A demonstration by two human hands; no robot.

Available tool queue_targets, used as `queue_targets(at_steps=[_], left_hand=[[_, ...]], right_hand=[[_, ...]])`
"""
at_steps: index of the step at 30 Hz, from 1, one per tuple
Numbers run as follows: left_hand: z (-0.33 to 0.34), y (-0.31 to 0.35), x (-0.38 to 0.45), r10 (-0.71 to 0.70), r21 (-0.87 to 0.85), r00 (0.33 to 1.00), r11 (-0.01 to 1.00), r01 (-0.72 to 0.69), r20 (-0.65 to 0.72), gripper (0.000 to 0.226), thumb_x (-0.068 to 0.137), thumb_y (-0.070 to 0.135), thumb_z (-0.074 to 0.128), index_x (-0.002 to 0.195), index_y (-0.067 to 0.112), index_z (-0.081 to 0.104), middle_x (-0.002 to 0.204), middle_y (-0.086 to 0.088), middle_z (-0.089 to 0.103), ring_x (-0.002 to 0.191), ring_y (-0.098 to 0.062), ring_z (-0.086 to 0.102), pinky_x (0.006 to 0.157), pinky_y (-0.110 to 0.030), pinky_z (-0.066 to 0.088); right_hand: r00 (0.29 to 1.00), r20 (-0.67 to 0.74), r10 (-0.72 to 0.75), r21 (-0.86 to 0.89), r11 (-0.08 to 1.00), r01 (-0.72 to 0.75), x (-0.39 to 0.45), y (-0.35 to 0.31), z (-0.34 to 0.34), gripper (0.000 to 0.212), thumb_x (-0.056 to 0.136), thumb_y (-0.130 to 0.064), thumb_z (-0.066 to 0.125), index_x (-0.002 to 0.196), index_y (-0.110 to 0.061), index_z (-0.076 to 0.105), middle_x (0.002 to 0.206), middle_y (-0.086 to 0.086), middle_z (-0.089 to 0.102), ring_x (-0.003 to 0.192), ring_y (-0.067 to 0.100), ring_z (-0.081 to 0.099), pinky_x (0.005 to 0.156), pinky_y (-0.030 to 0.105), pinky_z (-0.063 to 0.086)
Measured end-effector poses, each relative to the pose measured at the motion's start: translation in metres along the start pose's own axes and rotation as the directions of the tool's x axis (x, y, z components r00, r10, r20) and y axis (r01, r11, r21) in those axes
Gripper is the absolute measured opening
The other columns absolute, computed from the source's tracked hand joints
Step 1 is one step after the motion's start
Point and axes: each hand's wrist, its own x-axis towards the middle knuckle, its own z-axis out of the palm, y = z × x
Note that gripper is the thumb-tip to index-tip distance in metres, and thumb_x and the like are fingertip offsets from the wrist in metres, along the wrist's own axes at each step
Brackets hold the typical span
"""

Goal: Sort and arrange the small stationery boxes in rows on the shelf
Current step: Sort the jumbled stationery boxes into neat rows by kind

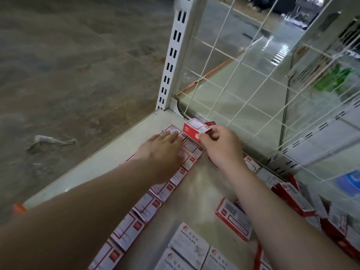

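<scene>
Our right hand (220, 147) pinches a red box (195, 129) between thumb and fingers (207, 137), lifted at the row's far end, twelve o'clock on the shelf (109, 152). Our left hand (163, 151) lies flat, fingers straight, on the row (155, 191), which runs toward seven o'clock. White boxes (187, 244) sit at six o'clock, loose boxes (292, 197) at four.

A wire grid (253, 78) stands behind a slotted post (173, 55); litter (50, 141) lies on the floor (68, 65).
</scene>
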Motion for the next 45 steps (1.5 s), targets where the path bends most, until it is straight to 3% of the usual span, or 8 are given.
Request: queue_targets(at_steps=[5, 9, 21, 24, 28, 31, 36, 45], left_hand=[[0.003, -0.002, 0.007, 0.001, -0.052, 1.000, 0.999, -0.002, -0.025, 0.050, 0.101, 0.036, 0.023, 0.148, 0.020, 0.020, 0.155, 0.005, 0.017, 0.142, -0.013, 0.015, 0.114, -0.028, 0.010], [0.001, -0.002, 0.008, -0.002, -0.055, 0.999, 0.998, 0.000, -0.043, 0.048, 0.100, 0.036, 0.025, 0.144, 0.020, 0.030, 0.151, 0.004, 0.028, 0.138, -0.015, 0.026, 0.112, -0.029, 0.019], [-0.002, -0.001, 0.016, -0.040, -0.097, 0.998, 0.995, 0.036, -0.042, 0.036, 0.100, 0.032, 0.028, 0.129, 0.021, 0.047, 0.130, 0.003, 0.048, 0.118, -0.017, 0.047, 0.096, -0.031, 0.039], [-0.001, -0.001, 0.016, -0.052, -0.110, 0.997, 0.993, 0.047, -0.050, 0.034, 0.100, 0.030, 0.029, 0.125, 0.021, 0.050, 0.126, 0.002, 0.050, 0.115, -0.018, 0.049, 0.094, -0.031, 0.041], [-0.001, 0.001, 0.015, -0.061, -0.093, 0.996, 0.994, 0.055, -0.059, 0.031, 0.099, 0.028, 0.029, 0.121, 0.020, 0.050, 0.124, 0.000, 0.049, 0.114, -0.020, 0.049, 0.093, -0.033, 0.040], [-0.001, 0.002, 0.016, -0.061, -0.080, 0.996, 0.995, 0.055, -0.072, 0.027, 0.098, 0.026, 0.034, 0.118, 0.019, 0.051, 0.120, 0.000, 0.051, 0.112, -0.021, 0.050, 0.091, -0.033, 0.041], [0.002, 0.001, 0.016, -0.063, -0.083, 0.996, 0.995, 0.057, -0.065, 0.028, 0.097, 0.026, 0.039, 0.122, 0.020, 0.050, 0.124, 0.001, 0.051, 0.115, -0.020, 0.049, 0.096, -0.034, 0.042], [0.002, 0.001, 0.014, -0.061, -0.086, 0.996, 0.995, 0.055, -0.072, 0.033, 0.097, 0.027, 0.039, 0.128, 0.020, 0.047, 0.131, 0.002, 0.048, 0.119, -0.019, 0.047, 0.099, -0.034, 0.042]], right_hand=[[0.999, 0.027, -0.019, 0.041, 0.999, 0.018, 0.010, -0.004, 0.011, 0.009, 0.089, -0.028, 0.057, 0.093, -0.021, 0.058, 0.077, -0.011, 0.055, 0.082, 0.013, 0.057, 0.066, 0.024, 0.044], [0.998, 0.060, -0.017, 0.036, 0.999, 0.015, 0.018, -0.008, 0.024, 0.014, 0.092, -0.029, 0.053, 0.091, -0.016, 0.058, 0.088, -0.002, 0.061, 0.082, 0.014, 0.056, 0.057, 0.019, 0.038], [0.999, -0.008, 0.051, -0.016, 0.999, -0.052, 0.030, 0.012, 0.028, 0.023, 0.090, -0.023, 0.058, 0.110, -0.014, 0.060, 0.108, 0.002, 0.064, 0.102, 0.020, 0.059, 0.083, 0.033, 0.050], [0.998, 0.056, 0.029, -0.024, 0.999, -0.027, 0.030, 0.011, 0.025, 0.020, 0.089, -0.020, 0.059, 0.109, -0.016, 0.061, 0.101, -0.005, 0.062, 0.098, 0.015, 0.059, 0.080, 0.028, 0.048], [0.985, 0.162, 0.051, 0.016, 0.998, -0.054, 0.029, 0.008, 0.030, 0.016, 0.090, -0.018, 0.057, 0.097, -0.005, 0.064, 0.090, 0.003, 0.067, 0.086, 0.019, 0.063, 0.079, 0.034, 0.052], [0.982, 0.175, 0.069, -0.005, 0.998, -0.070, 0.029, 0.006, 0.029, 0.029, 0.094, -0.024, 0.051, 0.091, 0.003, 0.062, 0.074, 0.004, 0.056, 0.071, 0.018, 0.052, 0.061, 0.027, 0.040], [0.979, 0.192, 0.072, -0.043, 0.997, -0.065, 0.031, 0.006, 0.031, 0.026, 0.096, -0.020, 0.048, 0.108, -0.001, 0.061, 0.098, 0.006, 0.065, 0.092, 0.021, 0.060, 0.077, 0.029, 0.045], [0.973, 0.223, 0.059, -0.035, 0.998, -0.052, 0.030, 0.004, 0.033, 0.027, 0.097, -0.021, 0.046, 0.118, -0.010, 0.058, 0.113, 0.004, 0.065, 0.102, 0.020, 0.059, 0.082, 0.027, 0.046]])
